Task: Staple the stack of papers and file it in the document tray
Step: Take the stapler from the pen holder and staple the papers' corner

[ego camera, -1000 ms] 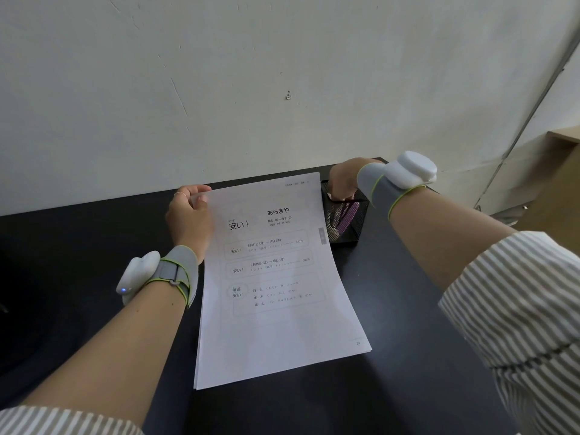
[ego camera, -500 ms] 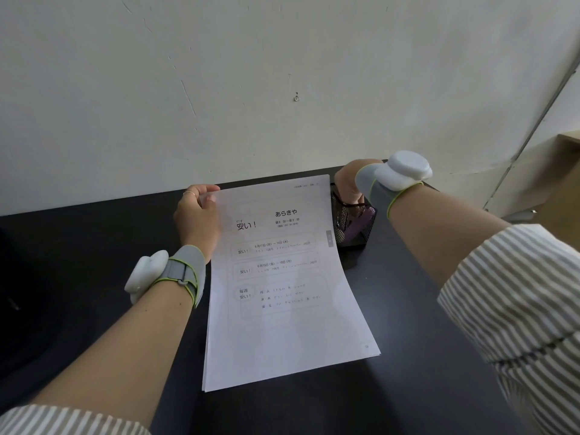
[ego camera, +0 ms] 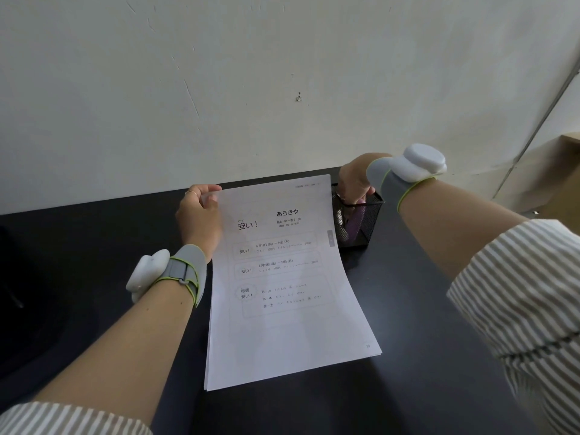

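Note:
A stack of white printed papers (ego camera: 282, 287) lies on the black table (ego camera: 408, 324), its far end lifted. My left hand (ego camera: 197, 215) pinches the stack's top left corner between thumb and fingers. My right hand (ego camera: 354, 180) reaches down into a black mesh holder (ego camera: 364, 221) just right of the stack's top edge; its fingers are inside and hidden behind the paper and the rim. Purple and pale items stand in the holder. Whether one is a stapler I cannot tell. No document tray is in view.
A pale wall (ego camera: 251, 89) rises right behind the table's far edge. A wooden piece of furniture (ego camera: 565, 171) stands at the far right. Both wrists carry grey bands with white devices.
My right hand has stayed at the mesh holder, fingers dipped inside. My left hand keeps its pinch on the corner. The view has shifted slightly.

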`<state>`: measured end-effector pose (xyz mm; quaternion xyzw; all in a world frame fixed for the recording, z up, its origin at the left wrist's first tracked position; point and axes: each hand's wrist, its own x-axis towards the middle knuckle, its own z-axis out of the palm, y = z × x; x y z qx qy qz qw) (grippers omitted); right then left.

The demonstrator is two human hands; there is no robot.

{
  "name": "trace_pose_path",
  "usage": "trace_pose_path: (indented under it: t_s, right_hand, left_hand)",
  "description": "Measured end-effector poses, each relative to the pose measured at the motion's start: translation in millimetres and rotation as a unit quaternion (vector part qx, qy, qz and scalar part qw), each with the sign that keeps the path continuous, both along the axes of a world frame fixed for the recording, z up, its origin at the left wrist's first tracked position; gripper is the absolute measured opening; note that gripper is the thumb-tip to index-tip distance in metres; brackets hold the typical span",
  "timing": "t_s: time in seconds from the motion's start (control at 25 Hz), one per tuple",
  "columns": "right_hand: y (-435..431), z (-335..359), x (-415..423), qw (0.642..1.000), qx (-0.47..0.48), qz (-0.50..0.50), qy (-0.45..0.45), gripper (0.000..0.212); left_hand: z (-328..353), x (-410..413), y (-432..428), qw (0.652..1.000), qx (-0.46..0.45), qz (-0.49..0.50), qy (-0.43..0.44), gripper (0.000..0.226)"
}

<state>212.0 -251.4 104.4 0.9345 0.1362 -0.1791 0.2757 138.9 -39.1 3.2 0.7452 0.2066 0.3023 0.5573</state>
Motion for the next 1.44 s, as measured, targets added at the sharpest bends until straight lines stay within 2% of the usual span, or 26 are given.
trace_pose_path:
  t_s: [0.16, 0.28, 0.36, 0.44, 0.64, 0.8, 0.88, 1.04, 1.12, 1.28, 1.44]
  right_hand:
    - [-8, -5, -2, 0.997, 0.076, 0.010, -0.030, 0.017]
    - [-15, -3, -2, 0.983, 0.181, -0.013, -0.026, 0.013]
    - [-21, 2, -2, 0.970, 0.238, -0.026, -0.036, 0.019]
    - [-26, 9, -1, 0.961, 0.269, -0.028, -0.055, 0.023]
    - [-38, 30, -9, 0.933, 0.341, -0.041, -0.106, 0.018]
    - [-40, 49, -22, 0.910, 0.386, -0.011, -0.153, 0.017]
    - [-38, 59, -26, 0.867, 0.475, -0.022, -0.149, 0.012]
    - [-21, 59, -37, 0.749, 0.658, -0.053, -0.053, 0.008]
    - [-8, 48, -41, 0.713, 0.698, -0.064, -0.021, 0.008]
    - [9, 25, -41, 0.641, 0.758, -0.117, 0.018, 0.022]
    - [21, 15, -38, 0.557, 0.809, -0.185, 0.035, 0.021]
  left_hand:
    - [1, 0, -2, 1.000, -0.004, -0.003, 0.002, 0.021]
    - [2, -3, -2, 1.000, 0.003, 0.001, 0.003, 0.021]
    - [3, -5, -2, 1.000, 0.009, 0.003, 0.004, 0.020]
    - [4, -5, -2, 1.000, 0.016, 0.008, 0.007, 0.020]
    - [10, -13, -6, 1.000, 0.015, 0.018, -0.006, 0.020]
    - [16, -20, -5, 0.999, 0.011, 0.025, -0.021, 0.021]
    - [18, -23, -3, 0.999, 0.015, 0.033, -0.024, 0.021]
    - [18, -32, 10, 0.998, 0.010, 0.053, -0.021, 0.021]
    - [15, -38, 20, 0.998, 0.006, 0.067, -0.008, 0.020]
    - [10, -47, 38, 0.996, 0.000, 0.086, 0.007, 0.020]
    - [6, -53, 52, 0.994, 0.004, 0.104, 0.022, 0.019]
